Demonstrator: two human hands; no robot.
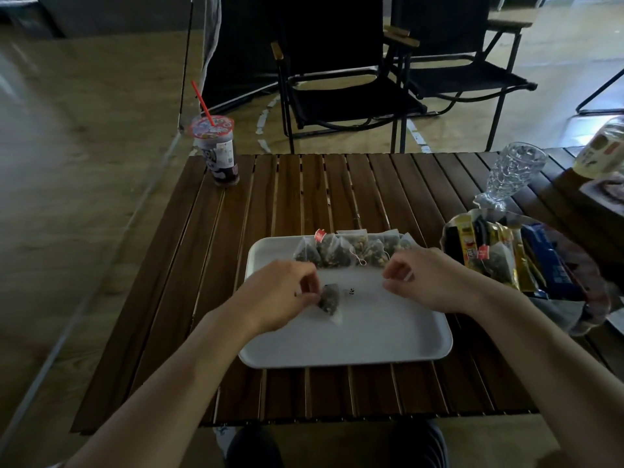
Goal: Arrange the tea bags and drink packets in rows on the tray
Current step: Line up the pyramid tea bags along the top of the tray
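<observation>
A white tray lies on the slatted wooden table. Along its far edge runs a row of several pyramid tea bags, one with a red tag. My left hand pinches a single dark tea bag that rests on the tray's left middle. My right hand hovers over the tray's right side with fingers curled and apart, holding nothing. To the right of the tray a clear plastic bag holds yellow and blue drink packets and another tea bag.
A sealed plastic cup with a red straw stands at the table's far left corner. A cut-glass tumbler lies tipped at the far right, near a bottle. Black folding chairs stand beyond the table.
</observation>
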